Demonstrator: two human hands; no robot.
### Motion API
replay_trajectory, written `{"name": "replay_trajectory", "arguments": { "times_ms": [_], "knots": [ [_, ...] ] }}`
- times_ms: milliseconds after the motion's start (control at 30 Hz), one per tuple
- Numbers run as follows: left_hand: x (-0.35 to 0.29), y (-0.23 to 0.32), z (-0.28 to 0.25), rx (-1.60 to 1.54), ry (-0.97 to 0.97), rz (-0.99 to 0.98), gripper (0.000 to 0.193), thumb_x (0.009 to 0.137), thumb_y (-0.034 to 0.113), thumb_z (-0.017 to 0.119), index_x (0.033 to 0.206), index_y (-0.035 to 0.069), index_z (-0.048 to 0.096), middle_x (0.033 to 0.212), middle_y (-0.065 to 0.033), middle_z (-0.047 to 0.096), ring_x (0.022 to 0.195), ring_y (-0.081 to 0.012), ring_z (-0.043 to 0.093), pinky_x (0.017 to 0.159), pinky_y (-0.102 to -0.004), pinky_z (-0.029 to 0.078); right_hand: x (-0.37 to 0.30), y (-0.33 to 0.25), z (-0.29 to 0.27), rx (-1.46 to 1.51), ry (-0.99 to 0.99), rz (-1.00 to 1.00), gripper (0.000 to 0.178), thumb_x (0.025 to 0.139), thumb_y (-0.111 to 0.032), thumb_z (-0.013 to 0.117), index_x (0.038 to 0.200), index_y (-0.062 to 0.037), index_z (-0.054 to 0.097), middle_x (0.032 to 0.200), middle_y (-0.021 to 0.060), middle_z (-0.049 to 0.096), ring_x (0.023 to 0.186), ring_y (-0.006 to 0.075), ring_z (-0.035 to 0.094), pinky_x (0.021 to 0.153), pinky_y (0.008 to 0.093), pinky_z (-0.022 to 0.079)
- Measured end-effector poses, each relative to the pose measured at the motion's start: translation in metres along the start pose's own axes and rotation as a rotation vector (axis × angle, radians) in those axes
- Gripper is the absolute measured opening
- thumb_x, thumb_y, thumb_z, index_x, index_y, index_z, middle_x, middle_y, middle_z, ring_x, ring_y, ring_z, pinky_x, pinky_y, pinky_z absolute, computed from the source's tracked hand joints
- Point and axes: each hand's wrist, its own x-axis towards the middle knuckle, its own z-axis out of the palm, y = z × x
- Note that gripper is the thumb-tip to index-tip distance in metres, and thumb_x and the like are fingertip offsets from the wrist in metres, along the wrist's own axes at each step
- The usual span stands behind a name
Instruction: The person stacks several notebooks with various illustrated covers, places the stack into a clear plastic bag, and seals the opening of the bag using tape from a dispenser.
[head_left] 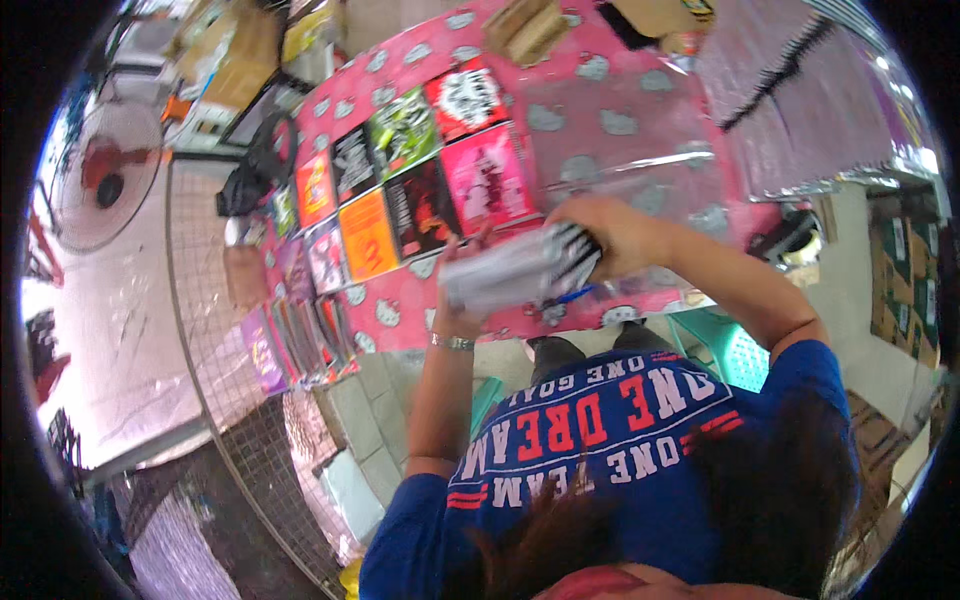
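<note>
Just above the near edge of the table, both my hands hold a thick black-and-white stack (pixel 515 270), blurred by motion. It looks like a pack of thin notebooks. My left hand (pixel 457 305) grips its left end from below, its fingers partly hidden. Around the dark-striped right end, my right hand (pixel 612 235) is closed. Beyond the stack lie notebooks in rows, among them a pink one (pixel 488 180), an orange one (pixel 368 236), a black-and-red one (pixel 422 210) and a green one (pixel 404 130). Something thin and blue (pixel 574 295) shows beneath the stack.
Clear plastic (pixel 620 140) covers part of the pink patterned tablecloth (pixel 385 310). Several upright notebooks (pixel 290 345) stand at the table's left corner. A wire rack (pixel 185 290) and a fan (pixel 108 180) are at left; a teal stool (pixel 735 350) stands below the right edge.
</note>
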Motion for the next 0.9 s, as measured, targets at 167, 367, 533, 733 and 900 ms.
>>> {"name": "replay_trajectory", "arguments": {
  "times_ms": [167,367,533,733,900],
  "knots": [
    [0.081,-0.072,-0.032,0.706,0.194,0.168,0.069,0.084,0.038,0.063,0.138,0.003,0.037,0.140,-0.0149,0.042,0.128,-0.0302,0.041,0.105,-0.0454,0.037,-0.090,0.079,0.001,0.446,0.470,0.260,0.075,0.062,-0.007,0.075,0.128,-0.0010,0.040,0.105,0.0082,0.057,0.098,0.0176,0.053,0.088,0.0303,0.044],
    [0.133,-0.126,-0.052,1.260,0.259,0.090,0.072,0.071,0.010,0.076,0.134,0.003,0.041,0.132,-0.0112,0.048,0.123,-0.0234,0.044,0.101,-0.0400,0.042,-0.139,0.161,0.031,0.376,0.608,0.292,0.094,0.057,-0.014,0.083,0.135,-0.0052,0.033,0.123,0.0093,0.049,0.114,0.0210,0.048,0.098,0.0353,0.039],
    [0.137,-0.129,-0.080,1.294,0.338,0.030,0.071,0.070,0.008,0.076,0.132,0.003,0.042,0.128,-0.0107,0.050,0.118,-0.0228,0.047,0.098,-0.0391,0.043,-0.127,0.155,0.029,0.142,0.697,0.195,0.087,0.057,-0.021,0.084,0.129,-0.0047,0.038,0.118,0.0116,0.049,0.112,0.0230,0.049,0.097,0.0352,0.039],
    [0.151,-0.138,-0.092,1.338,0.338,0.017,0.069,0.068,0.005,0.077,0.129,0.002,0.044,0.122,-0.0101,0.053,0.112,-0.0220,0.050,0.095,-0.0381,0.045,-0.133,0.191,0.054,0.058,0.749,0.230,0.081,0.057,-0.025,0.084,0.122,-0.0048,0.042,0.114,0.0151,0.051,0.103,0.0291,0.054,0.090,0.0381,0.044],
    [0.158,-0.130,-0.099,1.343,0.332,-0.004,0.068,0.067,0.003,0.077,0.127,0.002,0.045,0.117,-0.0096,0.056,0.107,-0.0213,0.053,0.092,-0.0372,0.046,-0.136,0.162,0.029,0.073,0.550,0.516,0.092,0.053,-0.038,0.087,0.122,-0.0006,0.039,0.110,0.0227,0.056,0.104,0.0394,0.056,0.088,0.0427,0.046]
  ]
}}
